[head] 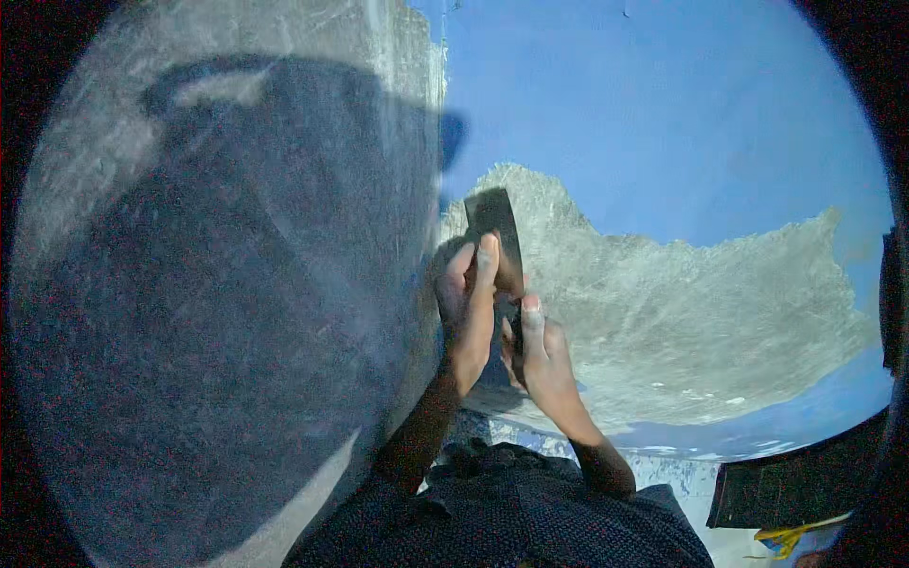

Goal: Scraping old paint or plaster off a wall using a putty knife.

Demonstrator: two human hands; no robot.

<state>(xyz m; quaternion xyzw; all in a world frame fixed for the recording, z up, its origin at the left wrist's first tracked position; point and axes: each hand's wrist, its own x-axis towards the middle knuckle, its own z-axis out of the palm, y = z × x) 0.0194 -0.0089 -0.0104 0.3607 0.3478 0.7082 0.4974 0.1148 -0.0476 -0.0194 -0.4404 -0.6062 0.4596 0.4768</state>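
A flat, dark rectangular blade, seemingly a metal scraper or putty knife (pixel 509 220), is held up before the wall. My left hand (pixel 472 312) grips the side of its blade, the thumb lying along the flat face. Below and to the right, my right hand (pixel 543 348) is closed around its dark handle, thumb upward. Behind the tool, the wall has a bare grey plaster patch (pixel 639 312) with a ragged upper edge. Blue paint (pixel 675 121) covers the wall above that patch. The fingers behind the tool are partly hidden.
To the left, a grey wall surface (pixel 92 206) meets the blue wall at a vertical corner and carries a large shadow. At the lower right are a dark panel-like object (pixel 781 490) and a yellow item (pixel 785 541) that I cannot identify.
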